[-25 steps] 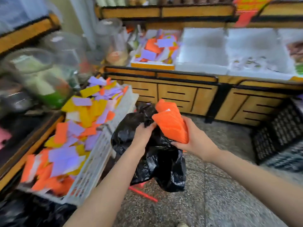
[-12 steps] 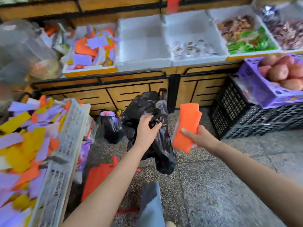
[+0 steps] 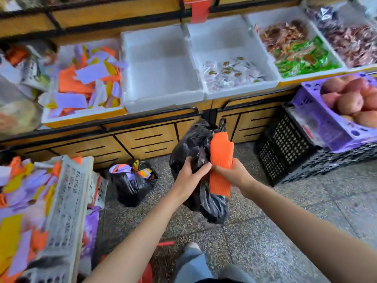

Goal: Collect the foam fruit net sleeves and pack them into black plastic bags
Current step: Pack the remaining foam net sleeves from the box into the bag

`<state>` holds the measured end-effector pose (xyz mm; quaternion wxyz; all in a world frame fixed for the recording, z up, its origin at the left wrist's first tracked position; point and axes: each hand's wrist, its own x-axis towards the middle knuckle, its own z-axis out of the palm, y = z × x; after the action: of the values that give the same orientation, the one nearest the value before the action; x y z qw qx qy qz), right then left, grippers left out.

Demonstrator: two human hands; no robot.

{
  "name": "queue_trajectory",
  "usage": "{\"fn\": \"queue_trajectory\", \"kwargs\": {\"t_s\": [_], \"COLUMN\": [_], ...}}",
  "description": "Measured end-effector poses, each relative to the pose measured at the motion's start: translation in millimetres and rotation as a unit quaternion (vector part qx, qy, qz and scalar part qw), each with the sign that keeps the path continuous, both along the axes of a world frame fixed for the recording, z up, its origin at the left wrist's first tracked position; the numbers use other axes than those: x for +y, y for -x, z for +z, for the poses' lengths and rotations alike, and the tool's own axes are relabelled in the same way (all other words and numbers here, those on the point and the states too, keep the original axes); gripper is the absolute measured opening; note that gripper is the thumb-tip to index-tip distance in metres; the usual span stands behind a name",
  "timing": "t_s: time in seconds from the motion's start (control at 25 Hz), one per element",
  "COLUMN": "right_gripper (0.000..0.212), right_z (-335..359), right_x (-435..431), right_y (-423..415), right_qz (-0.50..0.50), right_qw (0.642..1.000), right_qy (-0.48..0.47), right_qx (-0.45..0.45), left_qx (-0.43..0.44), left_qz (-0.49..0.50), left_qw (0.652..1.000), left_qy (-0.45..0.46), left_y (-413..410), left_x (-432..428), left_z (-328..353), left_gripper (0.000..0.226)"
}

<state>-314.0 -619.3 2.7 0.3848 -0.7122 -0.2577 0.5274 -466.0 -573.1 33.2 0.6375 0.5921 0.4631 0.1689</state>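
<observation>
The left grip (image 3: 190, 173) holds the bunched upper part of a crumpled black plastic bag (image 3: 193, 144), which hangs down over the speckled stone floor (image 3: 275, 231). Touching it, the right grip (image 3: 232, 172) clasps a flat stack of orange ribbed foam net sleeves (image 3: 221, 150), held upright against the bag. A second black plastic bag (image 3: 130, 186), stuffed with purple, orange and yellow sleeves, sits on the floor beside a white slatted plastic crate (image 3: 67, 201) heaped with more.

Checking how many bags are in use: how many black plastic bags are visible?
2. The held bag hangs from the left hand; the floor bag sits beside the white crate, holding sleeves. Others may hide behind the crate.
</observation>
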Motion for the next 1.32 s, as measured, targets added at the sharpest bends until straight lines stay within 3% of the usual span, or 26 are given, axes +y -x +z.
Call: {"fn": "queue_trajectory", "kwargs": {"t_s": [0.12,0.32,0.56,0.8,1.0,1.16,1.32], "right_gripper": [0.069,0.087,0.080,0.088,0.086,0.077,0.071], "right_z": [4,5,34,94,125,123,98], "right_x": [45,116,222,328,398,435,460], "right_y": [-13,-55,-123,-155,-167,-173,-166], "right_qz": [0.015,0.030,0.096,0.112,0.053,0.045,0.061], "right_qw": [1.000,0.998,0.982,0.945,0.928,0.929,0.947], "right_qy": [-0.010,-0.048,-0.125,-0.270,-0.350,-0.348,-0.282], "right_qx": [-0.020,-0.027,-0.100,-0.148,-0.120,-0.119,-0.141], "left_qx": [0.050,0.137,0.161,0.134,0.082,0.062,0.183], "left_qz": [-0.037,0.050,0.155,0.230,0.262,0.224,0.127], "left_qw": [0.998,0.986,0.943,0.883,0.838,0.847,0.881], "left_qy": [-0.013,-0.081,-0.247,-0.386,-0.473,-0.478,-0.418], "left_y": [-13,-44,-89,-152,-171,-151,-121], "left_x": [47,123,231,318,372,410,425], "left_z": [-2,-3,33,110,156,148,97], "left_gripper": [0.031,0.017,0.039,0.025,0.029,0.034,0.038]}}
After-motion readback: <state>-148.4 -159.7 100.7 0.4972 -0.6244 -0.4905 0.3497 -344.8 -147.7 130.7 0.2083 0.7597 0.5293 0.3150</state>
